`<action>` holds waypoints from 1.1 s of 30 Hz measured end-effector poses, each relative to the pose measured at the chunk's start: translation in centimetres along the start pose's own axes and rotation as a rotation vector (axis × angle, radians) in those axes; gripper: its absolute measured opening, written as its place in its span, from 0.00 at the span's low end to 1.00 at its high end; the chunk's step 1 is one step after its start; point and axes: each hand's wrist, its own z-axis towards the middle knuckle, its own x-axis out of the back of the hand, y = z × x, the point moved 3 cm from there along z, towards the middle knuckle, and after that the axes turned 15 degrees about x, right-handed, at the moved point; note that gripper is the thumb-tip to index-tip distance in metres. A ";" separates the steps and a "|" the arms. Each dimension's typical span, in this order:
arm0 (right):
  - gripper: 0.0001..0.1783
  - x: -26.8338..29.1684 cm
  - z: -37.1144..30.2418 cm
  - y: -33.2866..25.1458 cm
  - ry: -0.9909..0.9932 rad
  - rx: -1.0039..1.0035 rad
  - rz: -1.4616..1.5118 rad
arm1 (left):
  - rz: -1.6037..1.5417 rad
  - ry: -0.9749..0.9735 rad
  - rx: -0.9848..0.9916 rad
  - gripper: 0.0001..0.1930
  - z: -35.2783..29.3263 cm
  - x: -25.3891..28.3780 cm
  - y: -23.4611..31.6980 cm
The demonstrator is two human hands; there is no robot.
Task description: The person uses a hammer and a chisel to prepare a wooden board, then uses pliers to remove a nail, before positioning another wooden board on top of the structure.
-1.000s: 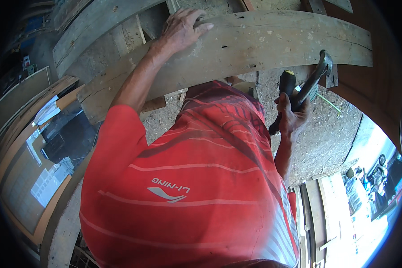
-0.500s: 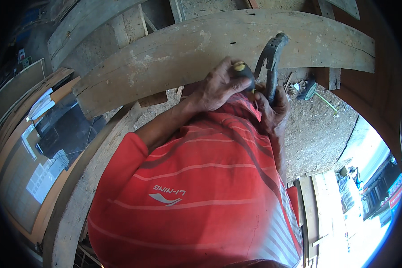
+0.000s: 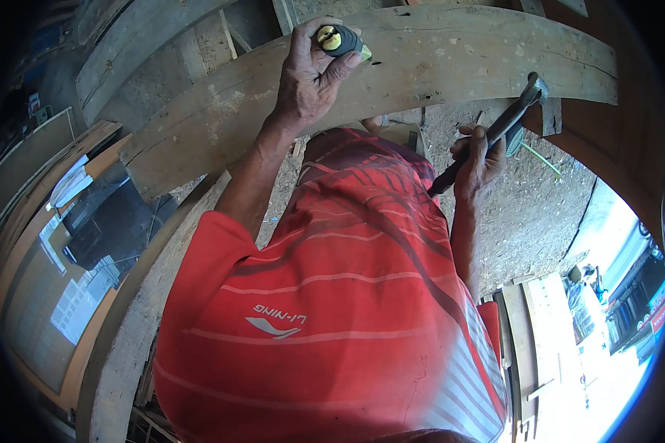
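Over the long wooden plank, my left hand is wrapped round a black-and-yellow tool handle. Its worn yellow end faces up, and whatever lies below the handle is hidden. My right hand grips a dark claw hammer by the shaft, off the near edge of the plank. The hammer lies slanted, head up to the right near the plank's right end, shaft end pointing toward my shirt. Handle and hammer are well apart.
Papers and a dark sheet lie on a wooden surface at the left. A pale beam runs along my left side. Stacked boards stand at the lower right. A green-and-dark object rests on the gritty ground behind my right hand.
My left hand has moved up and left with the handle, from near my chest to over the plank. My right hand has moved right, turning the hammer from upright to slanted.
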 end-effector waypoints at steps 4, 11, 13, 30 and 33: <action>0.20 0.8 0.2 3.5 -0.079 -0.104 0.075 | 0.119 -0.045 0.070 0.22 0.2 -0.5 0.7; 0.21 1.2 1.8 5.0 -0.247 -0.134 0.015 | 0.064 -0.021 0.093 0.19 0.4 -0.6 0.2; 0.21 1.6 1.9 5.3 -0.277 -0.158 0.012 | 0.090 -0.022 0.101 0.19 0.4 -0.8 0.0; 0.20 2.8 2.6 5.5 -0.367 -0.189 -0.022 | 0.350 -0.087 0.077 0.17 1.1 -0.8 1.8; 0.20 2.8 2.6 5.2 -0.374 -0.200 -0.050 | 0.395 -0.139 0.018 0.16 1.3 -1.1 1.9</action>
